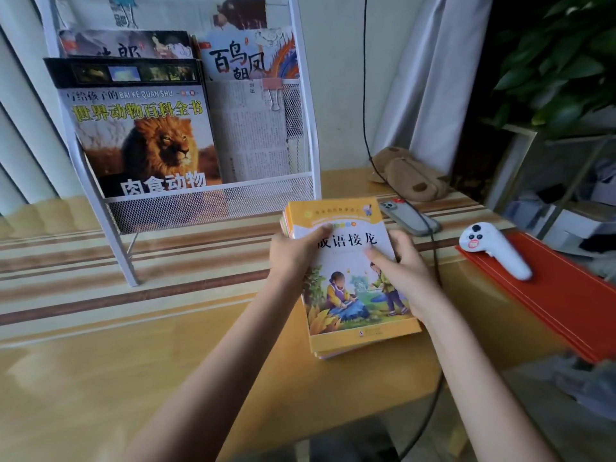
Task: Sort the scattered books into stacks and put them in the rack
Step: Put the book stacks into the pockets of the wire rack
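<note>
Stack of books (353,281) | gripped between left hand (293,255) | right hand (405,275)

Soft daylight fills the scene, brightest on the left. The glossy table (100,378) shows pale glare near the viewer. The far right corner by the plant (563,61) is dark. Wide-angle distortion bends the edges; the whole picture is slightly soft.

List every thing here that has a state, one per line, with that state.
Yellow stack of paperback books: squared up, flat on the table, held on both sides.
Left hand: grip on the stack's left edge.
Right hand: grip on its right edge.
White metal mesh rack: upright, partly filled.
Lion-cover book: standing in the rack.
</note>
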Demonstrator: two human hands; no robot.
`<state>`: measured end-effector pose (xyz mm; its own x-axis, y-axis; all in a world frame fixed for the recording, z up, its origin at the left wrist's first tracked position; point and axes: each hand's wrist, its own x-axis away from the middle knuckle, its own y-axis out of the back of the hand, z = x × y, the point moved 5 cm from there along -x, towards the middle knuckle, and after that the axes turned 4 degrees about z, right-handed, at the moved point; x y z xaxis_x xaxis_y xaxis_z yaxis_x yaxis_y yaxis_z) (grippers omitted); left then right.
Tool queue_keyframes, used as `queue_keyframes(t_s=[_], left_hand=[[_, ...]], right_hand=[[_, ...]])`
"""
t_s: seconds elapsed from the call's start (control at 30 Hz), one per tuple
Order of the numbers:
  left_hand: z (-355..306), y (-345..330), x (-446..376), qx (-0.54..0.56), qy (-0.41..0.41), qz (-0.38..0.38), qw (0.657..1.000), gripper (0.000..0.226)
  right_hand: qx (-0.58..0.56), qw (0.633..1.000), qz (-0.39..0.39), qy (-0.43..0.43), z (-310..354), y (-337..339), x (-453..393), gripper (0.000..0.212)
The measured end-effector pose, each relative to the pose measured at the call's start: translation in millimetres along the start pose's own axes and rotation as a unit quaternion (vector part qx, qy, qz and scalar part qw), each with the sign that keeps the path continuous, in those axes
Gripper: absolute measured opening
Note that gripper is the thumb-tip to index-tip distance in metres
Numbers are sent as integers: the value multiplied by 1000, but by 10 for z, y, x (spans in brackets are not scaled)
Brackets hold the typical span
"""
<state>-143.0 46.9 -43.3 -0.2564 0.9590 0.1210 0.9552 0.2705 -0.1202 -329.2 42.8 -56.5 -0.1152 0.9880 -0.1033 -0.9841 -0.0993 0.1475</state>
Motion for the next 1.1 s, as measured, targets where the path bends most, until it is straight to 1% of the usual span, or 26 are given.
queue_keyframes(t_s=[0.07,0.13,0.17,0.2,0.23,0.27,0.3,0.33,0.37,0.43,0.5,0.53,0.6,0.7,0.73,0.77,0.83,0.87,0.97,1.03,1.1], left_hand=[[-329,124,92,-36,-111,10,993,48],[-611,225,181,-65,-209,72,973,49],[-694,288,210,-76,-237,111,962,47],[-724,366,228,-83,-246,142,955,46],[-705,459,237,-79,-239,161,954,48],[-639,555,237,-71,-224,165,958,54],[-542,626,232,-62,-208,159,963,63],[-435,660,231,-56,-195,148,968,72],[-340,661,235,-47,-191,132,972,76],[-238,616,235,-29,-194,89,976,74],[-264,599,219,-27,-210,48,976,72],[-330,615,216,-32,-224,30,974,71],[-562,687,199,-41,-271,4,962,68],[-1118,828,133,-29,-352,-21,935,62],[-1326,864,83,-27,-374,-27,927,61],[-1535,893,11,-29,-395,-31,918,60],[-1895,922,-169,-46,-429,-37,901,58],[-2035,920,-271,-59,-438,-40,896,56],[-2237,855,-592,-106,-430,-43,896,51],[-2209,782,-750,-166,-419,-58,891,51],[-2107,731,-863,-198,-425,-70,880,55]], right_hand=[[-92,994,-19,49,161,-147,-46,38],[-146,983,-32,107,319,-295,-85,42],[-152,981,-25,122,371,-374,-84,45],[-147,981,-9,129,399,-449,-72,48],[-138,981,13,135,410,-528,-59,53],[-126,981,35,142,407,-599,-52,60],[-113,981,51,151,405,-657,-51,65],[-103,980,56,159,405,-690,-65,65],[-99,979,54,169,405,-700,-93,61],[-108,977,42,180,390,-695,-153,47],[-117,976,41,179,401,-699,-215,44],[-114,975,46,184,462,-713,-249,46],[-100,966,68,230,758,-767,-340,56],[-65,941,126,306,1435,-930,-564,61],[-42,935,137,324,1668,-974,-665,59],[-19,930,139,341,1884,-1001,-778,52],[17,921,119,369,2226,-1023,-1028,36],[30,918,99,384,2351,-1015,-1168,32],[81,910,55,403,2469,-966,-1534,21],[123,914,54,383,2370,-921,-1695,20],[135,920,59,363,2212,-848,-1816,20]])
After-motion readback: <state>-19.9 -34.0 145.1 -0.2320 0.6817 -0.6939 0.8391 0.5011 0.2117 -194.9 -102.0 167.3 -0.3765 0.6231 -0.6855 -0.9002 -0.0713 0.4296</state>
